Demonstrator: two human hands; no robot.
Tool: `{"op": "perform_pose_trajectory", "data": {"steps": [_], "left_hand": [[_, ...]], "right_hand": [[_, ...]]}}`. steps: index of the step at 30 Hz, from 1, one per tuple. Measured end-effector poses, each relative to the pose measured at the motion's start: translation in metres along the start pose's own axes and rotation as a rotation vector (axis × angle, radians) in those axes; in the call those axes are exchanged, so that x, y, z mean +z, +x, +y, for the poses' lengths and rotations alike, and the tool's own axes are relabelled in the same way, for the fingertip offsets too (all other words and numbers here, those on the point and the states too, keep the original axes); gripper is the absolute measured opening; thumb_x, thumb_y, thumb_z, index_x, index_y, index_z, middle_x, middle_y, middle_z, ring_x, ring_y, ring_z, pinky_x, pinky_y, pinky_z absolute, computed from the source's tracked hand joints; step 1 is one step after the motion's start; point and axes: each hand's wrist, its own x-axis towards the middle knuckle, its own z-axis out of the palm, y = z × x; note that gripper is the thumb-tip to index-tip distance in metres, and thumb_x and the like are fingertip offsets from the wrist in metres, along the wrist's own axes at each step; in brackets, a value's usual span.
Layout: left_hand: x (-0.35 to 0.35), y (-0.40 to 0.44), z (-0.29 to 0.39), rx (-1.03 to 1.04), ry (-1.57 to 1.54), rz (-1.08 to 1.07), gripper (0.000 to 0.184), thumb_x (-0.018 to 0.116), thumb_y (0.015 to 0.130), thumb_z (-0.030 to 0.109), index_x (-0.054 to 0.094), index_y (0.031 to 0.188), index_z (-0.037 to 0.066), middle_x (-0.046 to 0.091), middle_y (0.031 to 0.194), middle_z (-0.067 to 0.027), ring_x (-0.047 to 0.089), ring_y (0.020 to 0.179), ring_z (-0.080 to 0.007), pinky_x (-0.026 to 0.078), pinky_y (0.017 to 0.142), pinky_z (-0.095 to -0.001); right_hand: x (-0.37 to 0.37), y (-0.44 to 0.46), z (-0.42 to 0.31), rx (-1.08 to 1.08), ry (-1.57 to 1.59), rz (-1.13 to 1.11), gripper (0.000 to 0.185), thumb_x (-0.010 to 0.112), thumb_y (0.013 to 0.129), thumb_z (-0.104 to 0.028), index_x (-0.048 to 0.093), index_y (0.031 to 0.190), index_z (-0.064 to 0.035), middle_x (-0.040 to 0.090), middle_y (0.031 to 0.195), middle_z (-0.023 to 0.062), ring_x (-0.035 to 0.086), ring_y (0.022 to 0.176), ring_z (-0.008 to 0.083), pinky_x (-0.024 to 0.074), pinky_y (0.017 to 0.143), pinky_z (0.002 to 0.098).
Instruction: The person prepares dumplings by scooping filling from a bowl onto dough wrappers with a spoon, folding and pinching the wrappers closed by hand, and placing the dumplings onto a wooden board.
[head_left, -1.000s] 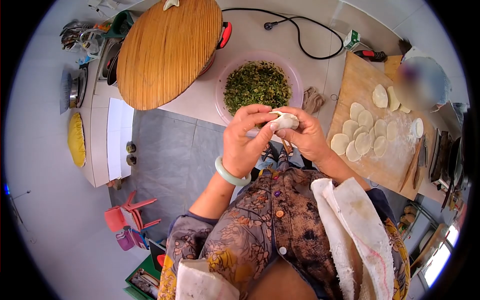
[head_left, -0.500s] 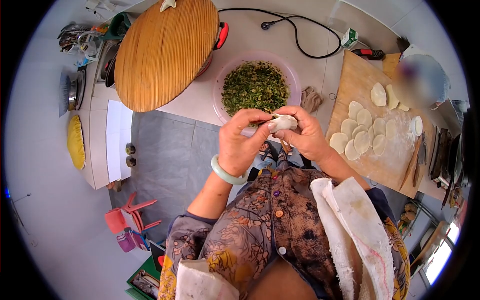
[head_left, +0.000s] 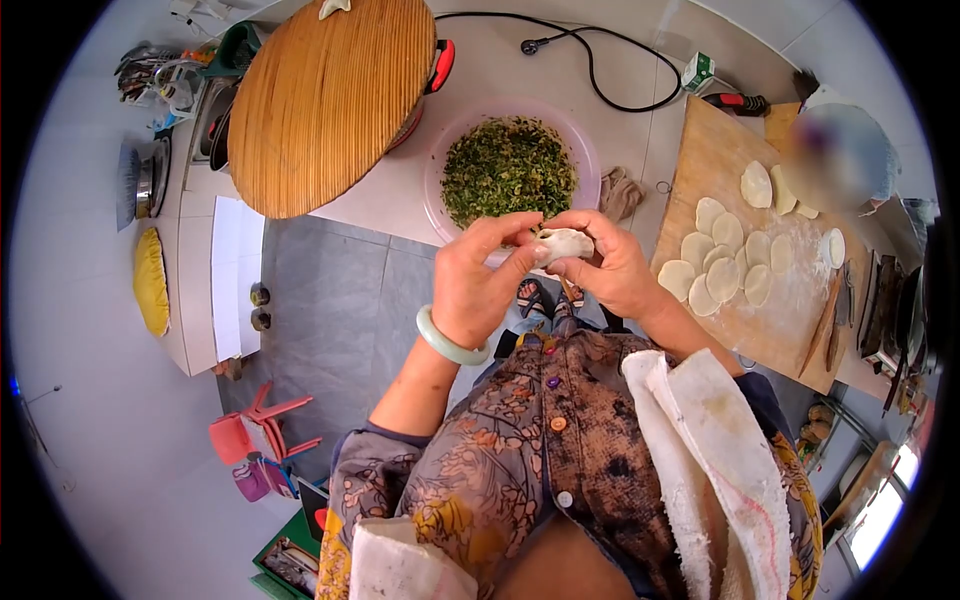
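Observation:
A folded dumpling (head_left: 565, 247) is pinched between my two hands, just over the near rim of the bowl. My left hand (head_left: 487, 275), with a pale bangle on its wrist, grips the dumpling's left end between thumb and fingers. On the other end, my right hand (head_left: 608, 265) presses the dough edge with thumb and forefinger. Chopped green filling (head_left: 510, 170) fills much of the pink bowl (head_left: 436, 190) behind my hands. To the right, several round dough wrappers (head_left: 722, 280) lie partly overlapping on a floured wooden board (head_left: 700, 150).
A round slatted wooden tray (head_left: 330, 110) rests on a red-handled pot at left, one dumpling (head_left: 334, 8) at its far edge. A black power cord (head_left: 592, 70) loops across the counter. Beside the bowl lies a crumpled cloth (head_left: 622, 193). A rolling pin (head_left: 820, 325) lies on the board.
Both hands still hold the dumpling in nearly the same place. The left fingers have shifted slightly along its edge, and the view has moved a little.

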Motion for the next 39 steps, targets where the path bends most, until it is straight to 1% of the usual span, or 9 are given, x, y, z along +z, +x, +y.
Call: {"op": "perform_pose_trajectory", "data": {"steps": [5, 17, 20, 23, 26, 27, 31, 34, 39], "left_hand": [[-0.006, 0.001, 0.006, -0.054, 0.055, -0.091, 0.021, 0.070, 0.082, 0.003, 0.070, 0.103, 0.001, 0.067, 0.086, -0.0083, 0.062, 0.081, -0.0147, 0.050, 0.073, -0.0266], [0.007, 0.003, -0.010, 0.299, 0.345, -0.098, 0.005, 0.063, 0.086, 0.004, 0.065, 0.090, 0.001, 0.063, 0.082, -0.0137, 0.060, 0.073, -0.0309, 0.047, 0.065, -0.0376], [0.007, 0.001, -0.013, 0.274, 0.335, -0.111, 0.011, 0.064, 0.086, 0.006, 0.065, 0.096, 0.000, 0.063, 0.082, -0.0125, 0.061, 0.074, -0.0260, 0.048, 0.067, -0.0342], [0.005, 0.000, -0.007, 0.088, 0.180, -0.155, 0.020, 0.065, 0.087, 0.009, 0.065, 0.106, 0.000, 0.063, 0.087, -0.0095, 0.061, 0.079, -0.0186, 0.049, 0.075, -0.0299], [0.004, -0.006, 0.000, -0.108, -0.310, -0.014, 0.030, 0.067, 0.088, 0.010, 0.063, 0.115, 0.000, 0.063, 0.096, -0.0072, 0.058, 0.085, -0.0141, 0.049, 0.083, -0.0277], [0.000, -0.009, -0.004, -0.099, -0.310, -0.020, 0.035, 0.069, 0.087, 0.011, 0.060, 0.119, -0.002, 0.062, 0.106, -0.0085, 0.059, 0.091, -0.0152, 0.048, 0.087, -0.0288], [-0.003, -0.023, -0.017, 0.021, -0.101, -0.074, 0.038, 0.073, 0.083, 0.005, 0.060, 0.118, -0.004, 0.062, 0.111, -0.0105, 0.061, 0.099, -0.0171, 0.049, 0.090, -0.0304], [0.007, -0.029, -0.017, 0.134, -0.139, 0.116, 0.036, 0.075, 0.079, 0.001, 0.063, 0.113, -0.002, 0.064, 0.110, -0.0113, 0.062, 0.100, -0.0186, 0.050, 0.089, -0.0307], [0.005, -0.025, -0.014, 0.285, 0.042, 0.116, 0.027, 0.074, 0.078, -0.002, 0.068, 0.103, 0.001, 0.066, 0.110, -0.0130, 0.064, 0.098, -0.0213, 0.052, 0.084, -0.0300]], "right_hand": [[0.001, -0.002, 0.001, -0.045, -0.019, -0.015, 0.043, 0.067, 0.086, 0.000, 0.050, 0.125, -0.0044, 0.059, 0.107, 0.0033, 0.058, 0.088, 0.0080, 0.0510, 0.072, 0.0243], [0.001, -0.008, 0.000, 0.085, -0.022, -0.025, 0.041, 0.068, 0.086, -0.004, 0.052, 0.125, -0.0032, 0.061, 0.100, 0.0046, 0.059, 0.078, 0.0086, 0.0506, 0.068, 0.0245], [-0.002, -0.008, 0.004, 0.132, -0.028, -0.055, 0.038, 0.067, 0.087, -0.005, 0.053, 0.122, -0.0024, 0.063, 0.099, 0.0055, 0.061, 0.080, 0.0097, 0.0521, 0.069, 0.0251], [-0.002, -0.008, 0.014, 0.117, 0.144, -0.006, 0.035, 0.066, 0.088, -0.005, 0.053, 0.121, -0.0018, 0.064, 0.101, 0.0076, 0.064, 0.084, 0.0127, 0.0540, 0.073, 0.0264], [-0.003, -0.010, 0.012, 0.105, 0.347, 0.000, 0.035, 0.065, 0.088, -0.003, 0.052, 0.121, -0.0016, 0.065, 0.105, 0.0094, 0.066, 0.090, 0.0165, 0.0550, 0.077, 0.0282], [-0.003, -0.011, 0.011, 0.085, 0.385, 0.012, 0.035, 0.065, 0.088, -0.003, 0.052, 0.121, -0.0017, 0.065, 0.106, 0.0096, 0.066, 0.090, 0.0171, 0.0549, 0.078, 0.0286], [0.000, -0.011, 0.010, 0.011, 0.476, 0.051, 0.036, 0.064, 0.088, -0.002, 0.051, 0.122, -0.0021, 0.064, 0.108, 0.0101, 0.066, 0.091, 0.0187, 0.0547, 0.080, 0.0304], [0.000, -0.011, 0.008, 0.023, 0.489, 0.042, 0.037, 0.064, 0.088, -0.002, 0.051, 0.123, -0.0025, 0.064, 0.109, 0.0102, 0.065, 0.093, 0.0190, 0.0541, 0.083, 0.0312], [0.006, -0.008, 0.008, 0.016, 0.538, 0.029, 0.037, 0.064, 0.088, -0.002, 0.051, 0.123, -0.0031, 0.064, 0.109, 0.0105, 0.065, 0.095, 0.0189, 0.0535, 0.084, 0.0312]]}}
